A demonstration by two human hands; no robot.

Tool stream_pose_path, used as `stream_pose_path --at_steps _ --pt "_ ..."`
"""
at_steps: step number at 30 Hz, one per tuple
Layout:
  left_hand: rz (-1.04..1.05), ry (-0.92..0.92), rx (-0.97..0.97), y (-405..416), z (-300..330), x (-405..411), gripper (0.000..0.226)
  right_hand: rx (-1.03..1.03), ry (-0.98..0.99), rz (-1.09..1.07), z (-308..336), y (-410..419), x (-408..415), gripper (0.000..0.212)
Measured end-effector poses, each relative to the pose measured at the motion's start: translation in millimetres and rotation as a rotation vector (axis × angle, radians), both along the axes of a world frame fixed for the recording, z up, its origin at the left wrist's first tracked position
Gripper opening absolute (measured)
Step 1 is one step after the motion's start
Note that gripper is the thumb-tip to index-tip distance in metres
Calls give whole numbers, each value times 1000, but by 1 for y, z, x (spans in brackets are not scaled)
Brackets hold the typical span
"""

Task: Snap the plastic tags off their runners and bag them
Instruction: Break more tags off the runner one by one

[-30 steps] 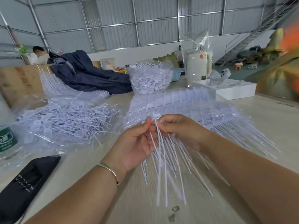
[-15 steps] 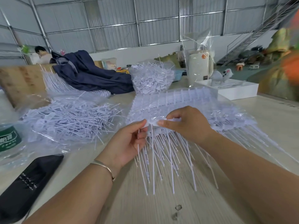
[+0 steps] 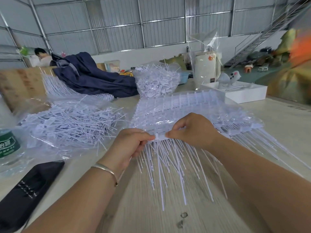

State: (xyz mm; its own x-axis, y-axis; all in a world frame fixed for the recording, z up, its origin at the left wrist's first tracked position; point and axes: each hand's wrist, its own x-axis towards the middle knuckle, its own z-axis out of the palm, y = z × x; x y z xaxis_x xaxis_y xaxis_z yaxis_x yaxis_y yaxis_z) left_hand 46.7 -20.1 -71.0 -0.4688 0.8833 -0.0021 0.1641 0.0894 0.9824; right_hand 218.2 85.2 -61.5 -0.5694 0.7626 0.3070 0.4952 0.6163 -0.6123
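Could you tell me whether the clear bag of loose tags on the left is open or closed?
Open: the clear bag lies flat, and loose tags poke out past its edge.

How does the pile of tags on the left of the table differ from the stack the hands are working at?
The loose pile lies jumbled, its tags pointing every way; the stack on runners is in tidy rows, thin tails fanning toward the person. The loose pile lies untouched on clear plastic; the left hand and right hand pinch the stack's near edge. Both are the same pale white plastic.
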Motion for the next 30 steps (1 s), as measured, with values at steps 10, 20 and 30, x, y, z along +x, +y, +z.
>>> stream_pose_path --at_steps 10,20,30 --pt "43 920 -24 4 -4 21 25 10 -139 -5 1 -2 2 31" --pt "115 375 41 2 1 4 25 2 183 65 7 4 10 49" --pt "-35 -549 -47 0 1 12 42 207 -78 74 -7 -6 -1 45"
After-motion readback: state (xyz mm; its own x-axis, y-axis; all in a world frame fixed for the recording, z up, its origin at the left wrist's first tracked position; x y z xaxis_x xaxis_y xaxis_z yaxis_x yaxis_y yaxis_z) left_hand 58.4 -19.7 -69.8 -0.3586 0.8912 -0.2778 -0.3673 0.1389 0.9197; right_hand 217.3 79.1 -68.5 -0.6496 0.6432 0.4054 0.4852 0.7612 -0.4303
